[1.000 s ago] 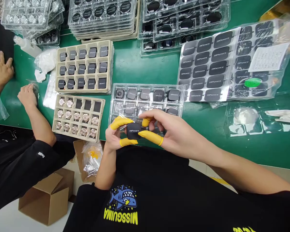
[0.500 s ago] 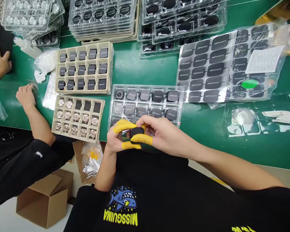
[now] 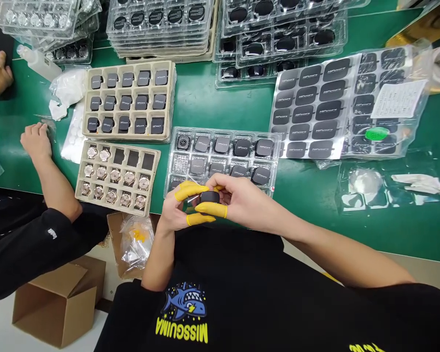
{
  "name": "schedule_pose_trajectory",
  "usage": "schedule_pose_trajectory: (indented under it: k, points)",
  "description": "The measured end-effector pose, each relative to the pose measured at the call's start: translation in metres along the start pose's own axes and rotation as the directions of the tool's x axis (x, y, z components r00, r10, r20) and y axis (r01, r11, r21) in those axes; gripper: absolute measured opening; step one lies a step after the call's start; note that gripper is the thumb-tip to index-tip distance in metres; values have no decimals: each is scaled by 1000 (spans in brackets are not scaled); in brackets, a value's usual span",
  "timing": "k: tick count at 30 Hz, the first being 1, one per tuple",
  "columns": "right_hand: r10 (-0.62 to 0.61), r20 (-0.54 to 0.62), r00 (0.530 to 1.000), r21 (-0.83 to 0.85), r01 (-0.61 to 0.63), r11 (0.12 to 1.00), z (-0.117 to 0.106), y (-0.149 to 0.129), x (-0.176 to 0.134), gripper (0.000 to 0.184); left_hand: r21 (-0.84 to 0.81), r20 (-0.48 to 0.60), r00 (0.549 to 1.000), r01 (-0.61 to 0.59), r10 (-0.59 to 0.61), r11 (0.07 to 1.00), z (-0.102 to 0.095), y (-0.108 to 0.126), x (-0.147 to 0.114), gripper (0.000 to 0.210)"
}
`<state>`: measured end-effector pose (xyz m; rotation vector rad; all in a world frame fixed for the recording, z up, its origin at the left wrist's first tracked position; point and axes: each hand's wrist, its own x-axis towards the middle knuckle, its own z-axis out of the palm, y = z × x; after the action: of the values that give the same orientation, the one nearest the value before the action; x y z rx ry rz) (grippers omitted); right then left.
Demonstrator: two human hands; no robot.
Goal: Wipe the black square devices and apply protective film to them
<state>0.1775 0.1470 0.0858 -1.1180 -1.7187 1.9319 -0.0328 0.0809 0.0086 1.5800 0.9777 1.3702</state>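
A black square smartwatch head (image 3: 209, 196) is held between my two hands, just in front of the clear tray's near edge. My left hand (image 3: 172, 208), with yellow finger cots on thumb and finger, grips its left side. Something clear and shiny shows between those fingers; I cannot make out what it is. On the watch's right side my right hand (image 3: 242, 199) is closed, its yellow-cotted finger along the near face. Beyond lies the clear plastic tray (image 3: 276, 161) of smartwatch heads, most covered with printed dark film; one at the far left shows its sensor back.
To the left lie a beige tray (image 3: 172, 98) of film-covered square watches and a beige tray (image 3: 156, 164) of round watches. Film sheets (image 3: 308, 112) lie right. Stacked clear trays (image 3: 161, 41) stand behind. A co-worker's hand (image 3: 36, 141) rests at the left.
The view has shifted slightly. Both hands keep the watch head in nearly the same place, with small finger movements; the watch's top edge is now tipped a little differently.
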Motion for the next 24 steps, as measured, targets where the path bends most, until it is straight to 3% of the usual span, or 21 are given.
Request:
schedule_pose_trajectory:
  k: [3,8,12,20,24]
  points:
    - [19,-12,1000,-3,-19,1000,7,2,4,40,66,-1,1000,-14,14,998,-1,1,1,65]
    - [6,-17,1000,-20,-7,1000,10,1,13,37,77,-102,995,-6,14,997,-2,-6,-8,62]
    - [52,62,997,39,-55,998,6,-3,17,46,73,-93,995,51,-44,996,-7,-7,-16,62]
    - [64,176,982,41,-73,997,10,-1,17,43,82,-122,992,31,-21,996,-15,-2,-18,60]
    - [89,168,982,6,-91,996,13,0,17,26,80,-128,992,29,-19,996,-18,-3,-23,60]
